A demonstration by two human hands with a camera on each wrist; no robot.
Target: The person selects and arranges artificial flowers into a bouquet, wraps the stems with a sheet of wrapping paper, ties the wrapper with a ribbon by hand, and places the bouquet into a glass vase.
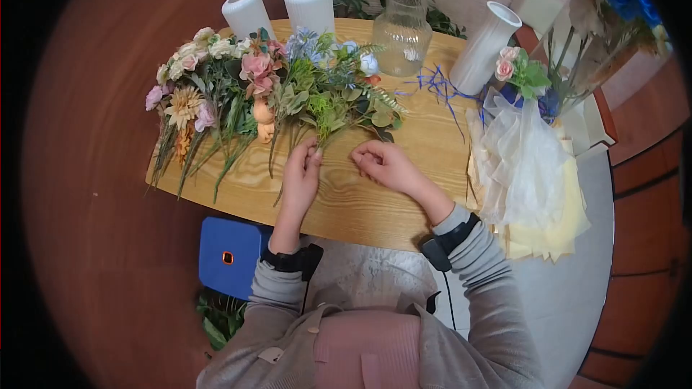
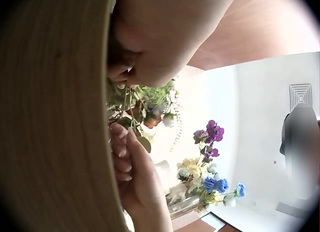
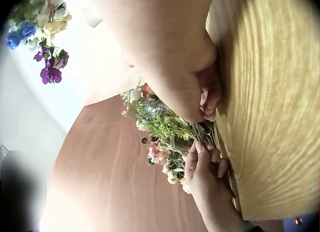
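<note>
Several artificial flower stems lie across the wooden table [image 1: 360, 209], their heads toward the back. My left hand [image 1: 301, 176] is at the lower ends of the green foliage sprigs [image 1: 328, 108], pinching thin stems [image 3: 202, 134] between thumb and fingers. A short way to its right, my right hand [image 1: 389, 167] rests low over the table with loosely curled fingers, and nothing shows in it. Dark green leaves [image 1: 382, 132] lie just beyond its fingertips. Pink flowers [image 1: 257, 72], cream roses and a tan dahlia-like bloom [image 1: 184, 106] spread to the left.
Two white vases [image 1: 310, 7] and a clear glass vase [image 1: 402, 36] stand at the back. A leaning white vase [image 1: 484, 50] is beside blue ribbon [image 1: 440, 90]. White tulle [image 1: 526, 158] and yellow wrapping sheets [image 1: 551, 223] hang at the right edge. A blue stool [image 1: 231, 256] stands below.
</note>
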